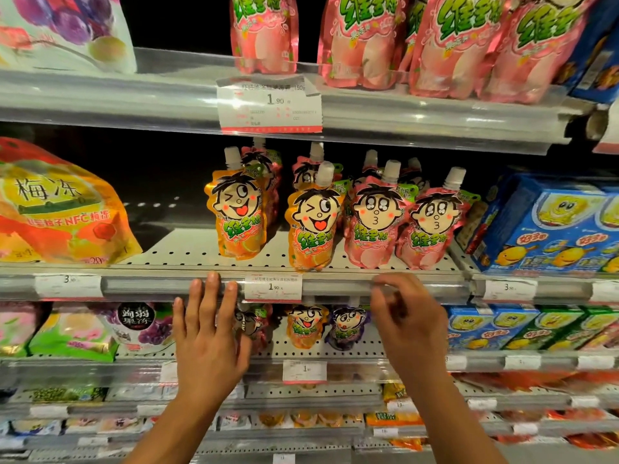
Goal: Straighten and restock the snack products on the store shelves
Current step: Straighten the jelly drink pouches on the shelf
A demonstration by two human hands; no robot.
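While both hands are raised to the middle shelf, neither holds anything. Left hand is spread, fingers straight, tips at the shelf's front rail — just left of the price tag. Right hand is blurred, fingers loosely curled, nothing seen in them, knuckles at the rail right of the tag.

Directly above on that shelf: 2 orange pouches upright in front, then 2 pink pouches to their right, touching each other, more pouches behind them. Gap between the 2 orange ones. Big orange bag sits far left, well apart from the pouches; blue boxes just beside the pink pair on the right.

Top shelf carries pink pouches too, with a larger tag on its rail. Lower shelf, partly hidden by the hands — a few more pouches, green and purple bags to the left, blue boxes to the right.
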